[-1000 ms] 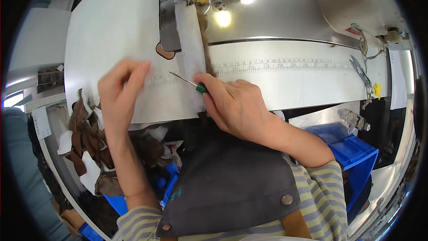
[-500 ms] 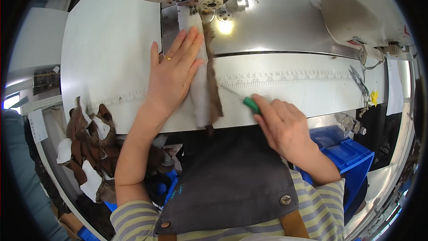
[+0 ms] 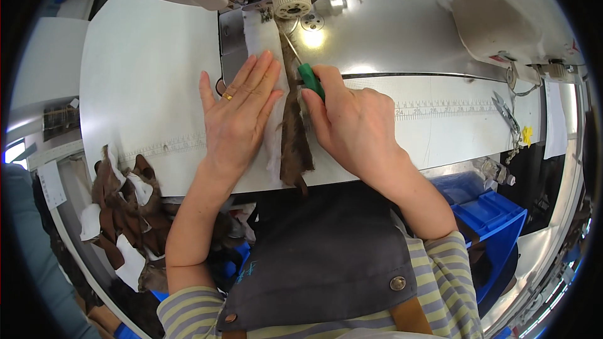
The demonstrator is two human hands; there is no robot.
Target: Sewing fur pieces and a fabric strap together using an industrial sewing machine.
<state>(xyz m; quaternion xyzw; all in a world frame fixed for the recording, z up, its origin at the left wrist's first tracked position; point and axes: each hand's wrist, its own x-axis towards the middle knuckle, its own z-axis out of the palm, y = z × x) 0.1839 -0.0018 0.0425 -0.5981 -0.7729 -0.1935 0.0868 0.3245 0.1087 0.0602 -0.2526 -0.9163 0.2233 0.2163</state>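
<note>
Worktable [image 3: 144, 75]: white top, measuring scale printed along its near side. Metal surface [image 3: 389, 31], far centre: polished, one round bright reflection [image 3: 312, 38]. Window [image 3: 15, 152], left: small, brightly lit. Panel [image 3: 47, 56], left: pale, plain. Frame rail [image 3: 568, 182], right: pale, shiny.

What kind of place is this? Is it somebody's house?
It looks more like a sewing workshop, maybe one that works with fur. There's what seems to be a big sewing machine, a brown furry strip leading up to it, and a heap of furry pieces at the left.
</note>
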